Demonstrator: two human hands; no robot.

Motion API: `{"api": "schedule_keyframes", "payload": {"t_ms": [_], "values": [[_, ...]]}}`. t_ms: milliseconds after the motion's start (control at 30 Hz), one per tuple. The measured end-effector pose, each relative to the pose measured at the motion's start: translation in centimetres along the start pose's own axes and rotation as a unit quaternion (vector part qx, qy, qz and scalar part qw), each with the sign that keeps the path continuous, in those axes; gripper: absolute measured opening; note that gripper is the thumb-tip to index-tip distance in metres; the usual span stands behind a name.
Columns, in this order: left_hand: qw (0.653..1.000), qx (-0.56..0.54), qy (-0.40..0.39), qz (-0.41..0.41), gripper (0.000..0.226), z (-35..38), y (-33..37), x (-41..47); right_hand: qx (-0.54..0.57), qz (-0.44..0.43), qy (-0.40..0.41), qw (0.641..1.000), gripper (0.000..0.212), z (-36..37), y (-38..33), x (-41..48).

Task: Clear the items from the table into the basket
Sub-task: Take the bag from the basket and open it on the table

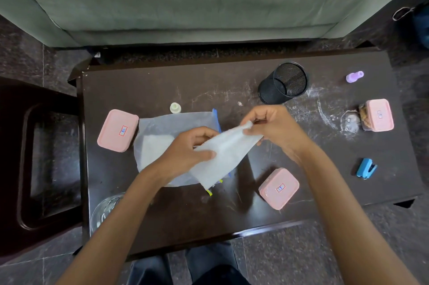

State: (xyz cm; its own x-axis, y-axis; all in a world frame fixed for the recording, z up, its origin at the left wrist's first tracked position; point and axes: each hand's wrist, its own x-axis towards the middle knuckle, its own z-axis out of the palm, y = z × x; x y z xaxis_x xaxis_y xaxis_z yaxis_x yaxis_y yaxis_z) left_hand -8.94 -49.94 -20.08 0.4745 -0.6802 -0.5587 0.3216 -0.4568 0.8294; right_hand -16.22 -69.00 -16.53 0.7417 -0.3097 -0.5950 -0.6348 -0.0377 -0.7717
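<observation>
Both my hands hold a frosted white plastic pouch [222,152] lifted above the middle of the dark table [162,222]. My left hand [185,152] grips its lower left side; my right hand [271,127] pinches its upper corner. Under it lies a second frosted pouch [157,136] with a blue zip strip [216,117], flat on the table. Three pink-lidded boxes stand around: one at the left [118,130], one near the front [279,188], one at the far right [379,115]. No basket is in view.
A black mesh pen cup [282,84] stands behind my right hand. A small lilac bottle [354,76], a blue stapler [366,168], a pale cap [175,107] and a clear glass [104,211] at the front left edge also sit on the table. Dark chair at left, green sofa beyond.
</observation>
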Motion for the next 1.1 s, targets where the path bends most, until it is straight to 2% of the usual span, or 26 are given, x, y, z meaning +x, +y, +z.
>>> {"api": "schedule_keyframes", "payload": {"t_ms": [133,233,333,433,567,667,800,1100], "values": [[0.995,-0.058,0.075,0.001,0.041,-0.4,-0.5,0.1,0.118,0.048,0.058,0.99,0.021,-0.9,1.0,-0.7],[0.99,-0.08,0.118,0.005,0.043,0.4,-0.6,0.5,0.153,0.056,0.12,0.979,0.023,-1.6,1.6,-1.2],[0.986,-0.075,0.15,0.019,0.043,1.2,-0.4,0.5,0.145,-0.006,0.247,0.958,0.029,-4.6,0.9,-2.0],[0.983,-0.059,0.173,0.025,0.041,1.8,-0.2,0.7,0.13,-0.069,0.375,0.915,0.031,-8.9,-0.8,-2.5],[0.986,-0.036,0.165,0.01,0.036,2.5,-0.3,1.4,0.07,-0.09,0.489,0.865,0.025,-12.2,-1.7,-0.8],[0.987,-0.032,0.16,0.006,0.032,2.9,-0.3,2.0,-0.022,-0.065,0.511,0.857,0.024,-12.6,-1.1,1.7],[0.987,-0.035,0.16,0.006,0.026,3.3,-0.1,2.5,-0.141,-0.064,0.499,0.853,0.03,-11.7,-0.1,3.8],[0.988,-0.021,0.152,0.002,0.029,3.7,-0.5,3.0,-0.213,-0.016,0.42,0.882,0.033,-10.4,1.6,6.6]]}}
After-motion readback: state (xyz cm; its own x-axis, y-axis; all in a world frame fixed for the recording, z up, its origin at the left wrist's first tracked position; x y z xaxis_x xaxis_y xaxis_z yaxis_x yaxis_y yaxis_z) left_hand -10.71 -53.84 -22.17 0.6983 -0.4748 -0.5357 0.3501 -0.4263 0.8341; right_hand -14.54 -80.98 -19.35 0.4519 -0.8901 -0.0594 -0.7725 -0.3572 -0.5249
